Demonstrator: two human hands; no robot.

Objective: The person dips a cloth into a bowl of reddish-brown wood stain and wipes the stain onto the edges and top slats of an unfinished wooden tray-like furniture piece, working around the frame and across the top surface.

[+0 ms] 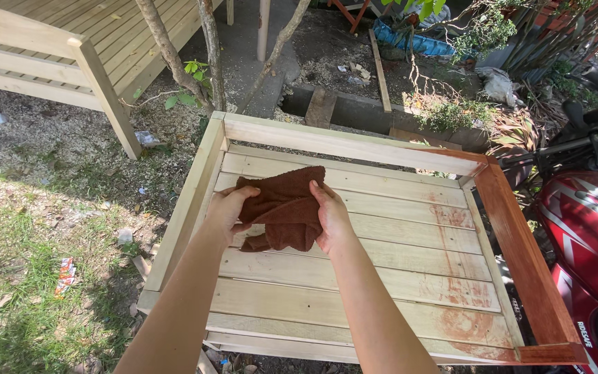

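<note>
A brown cloth is bunched between both my hands above a slatted wooden frame. My left hand grips the cloth's left side and my right hand grips its right side. The frame is pale bare wood, with slats running across it. Its right rail is stained reddish brown, and reddish smears mark the slats near that rail.
A red motorbike stands close against the frame's right side. A second pale wooden slatted piece stands at the upper left. Thin tree trunks rise behind the frame. Grass and litter lie at the left, plants and debris at the back.
</note>
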